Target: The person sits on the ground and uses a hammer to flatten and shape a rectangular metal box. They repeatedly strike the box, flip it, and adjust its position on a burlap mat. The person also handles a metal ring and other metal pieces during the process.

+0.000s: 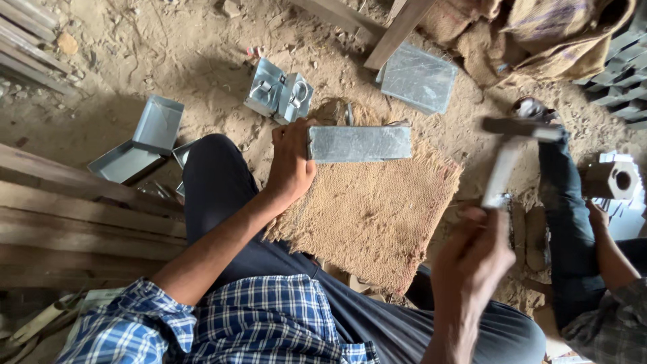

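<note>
Left hand (291,162) clamped on the near-left end of a flat grey metal box (360,143), lying on a woven mat (377,216) on the sandy floor; right hand (472,259) clenched round a raised hammer (510,152), right of the box

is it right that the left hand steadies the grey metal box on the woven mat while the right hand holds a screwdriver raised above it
Not quite. The right hand holds a hammer, not a screwdriver, raised to the right of the box rather than over it. The rest stands: the left hand grips the end of the grey metal box on the woven mat, as the head view shows.
</note>
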